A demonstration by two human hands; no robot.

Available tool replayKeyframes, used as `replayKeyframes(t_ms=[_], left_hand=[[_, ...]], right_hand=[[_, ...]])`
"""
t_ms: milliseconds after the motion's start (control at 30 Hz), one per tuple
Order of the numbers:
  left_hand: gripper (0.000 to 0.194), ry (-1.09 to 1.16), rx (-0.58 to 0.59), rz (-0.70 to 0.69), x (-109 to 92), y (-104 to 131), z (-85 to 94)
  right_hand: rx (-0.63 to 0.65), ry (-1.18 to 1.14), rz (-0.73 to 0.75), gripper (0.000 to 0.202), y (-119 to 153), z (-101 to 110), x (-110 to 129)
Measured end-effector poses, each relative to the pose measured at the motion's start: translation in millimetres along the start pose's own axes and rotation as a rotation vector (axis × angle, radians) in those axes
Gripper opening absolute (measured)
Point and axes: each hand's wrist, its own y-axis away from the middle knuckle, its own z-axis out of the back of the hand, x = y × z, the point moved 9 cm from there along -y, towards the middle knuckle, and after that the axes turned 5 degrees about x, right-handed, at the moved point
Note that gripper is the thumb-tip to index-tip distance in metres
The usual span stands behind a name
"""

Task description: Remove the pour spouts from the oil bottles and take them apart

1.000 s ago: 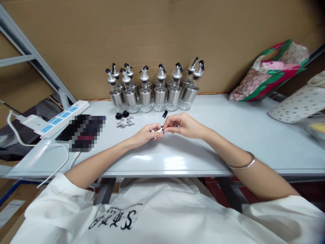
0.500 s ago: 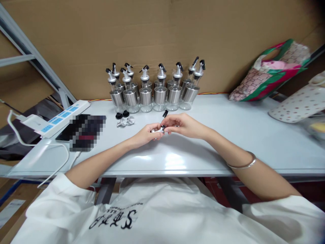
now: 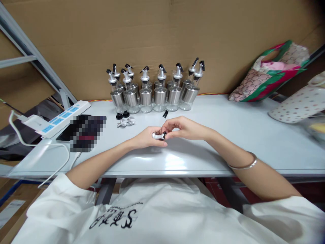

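Near the table's middle, my left hand [image 3: 149, 137] is closed around a small silver spout [image 3: 158, 136]. My right hand [image 3: 181, 128] pinches the black piece at the spout's right end. Behind the hands a small black lever piece [image 3: 165, 114] lies on the table. To the left lie two black stoppers [image 3: 122, 115] and silver spout parts [image 3: 126, 122]. Several glass and steel bottles [image 3: 160, 96] with silver spouts and black levers stand in rows at the back.
A white power strip [image 3: 66, 117], a charger [image 3: 37, 122] with cable, and a blurred dark object [image 3: 87, 134] are on the left. At the right are a patterned bag [image 3: 269, 74] and a dotted white container [image 3: 297, 101]. The table [image 3: 228, 149] has its edge near my body.
Both hands have shifted slightly down. The spout has turned to lie more sideways, and my left thumb has moved off it, showing more of its silver body.
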Motion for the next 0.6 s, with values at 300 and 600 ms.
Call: replayKeyframes(t_ms=[300,600], left_hand=[[0.023,-0.019,-0.002,-0.001,-0.8,0.2,-1.1],[0.019,0.012,-0.005,-0.043,-2.5,-0.3,0.8]], right_hand=[[0.009,0.001,-0.009,0.027,-1.1,-1.5,1.2],[-0.002,-0.006,-0.011,0.032,-0.3,-0.5,-1.5]])
